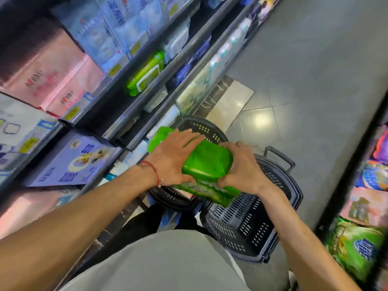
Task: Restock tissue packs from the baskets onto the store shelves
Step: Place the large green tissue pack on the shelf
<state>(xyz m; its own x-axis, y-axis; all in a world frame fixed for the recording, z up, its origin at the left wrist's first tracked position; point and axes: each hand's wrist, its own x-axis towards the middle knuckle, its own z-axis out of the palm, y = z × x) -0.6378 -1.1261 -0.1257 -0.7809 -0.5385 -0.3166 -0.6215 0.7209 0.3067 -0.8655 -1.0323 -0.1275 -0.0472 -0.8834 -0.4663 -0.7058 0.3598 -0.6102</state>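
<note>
I hold a stack of green tissue packs in the air above two dark plastic baskets. My left hand lies across the top and left side of the stack, fingers spread, thumb curled under its near edge. My right hand grips the stack's right end, fingers wrapped round it. The lower pack of the stack shows below my hands. One basket stands on the floor right under the packs, the other just beyond it. On a middle shelf to the left lies another green pack.
The shelving on the left holds pink, blue and white tissue packs on several levels. A second shelf unit with colourful packs lines the right edge. Grey tiled floor runs down the aisle between them. My legs are by the near basket.
</note>
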